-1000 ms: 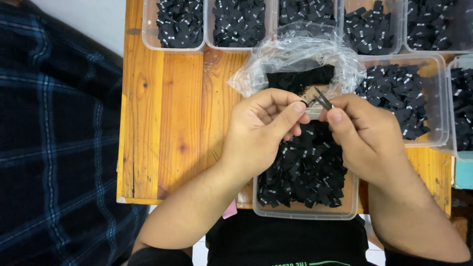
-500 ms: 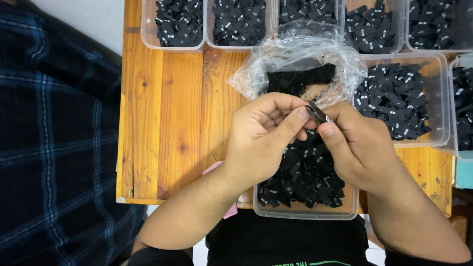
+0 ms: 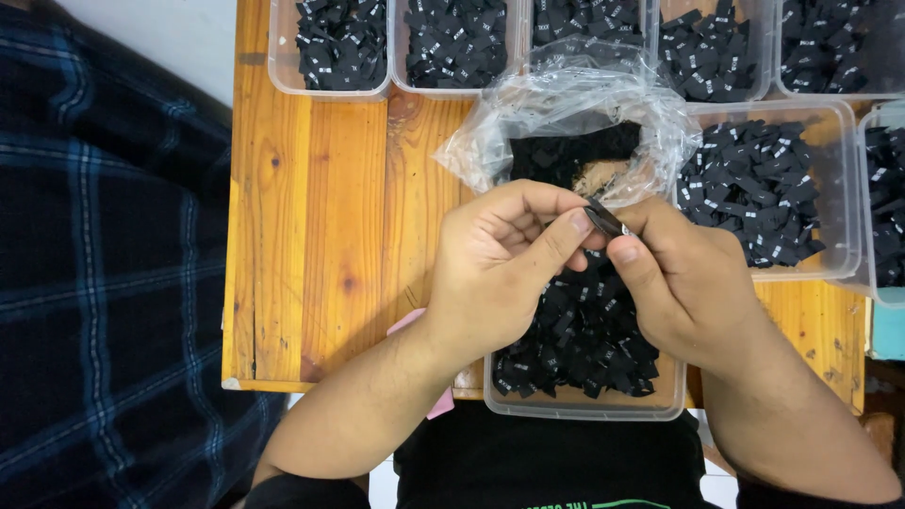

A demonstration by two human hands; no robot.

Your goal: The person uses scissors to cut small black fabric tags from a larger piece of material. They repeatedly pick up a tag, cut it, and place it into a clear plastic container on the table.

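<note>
My left hand (image 3: 504, 269) and my right hand (image 3: 683, 278) meet over a clear plastic tub (image 3: 584, 407) filled with several small black fabric labels (image 3: 584, 344). Both hands pinch one small black label (image 3: 606, 221) between thumbs and fingertips, held just above the tub. Behind the hands lies an open clear plastic bag (image 3: 575, 113) with more black labels inside.
A wooden table (image 3: 320, 236) carries the tubs. A row of clear tubs (image 3: 339, 47) with black labels lines the far edge, and another tub (image 3: 768, 193) stands to the right. Dark blue plaid cloth (image 3: 104, 283) lies at the left. A pink scrap (image 3: 415, 325) peeks under my left forearm.
Both hands have dropped slightly toward the tub and turned the black label between the fingertips. Nothing else has moved.
</note>
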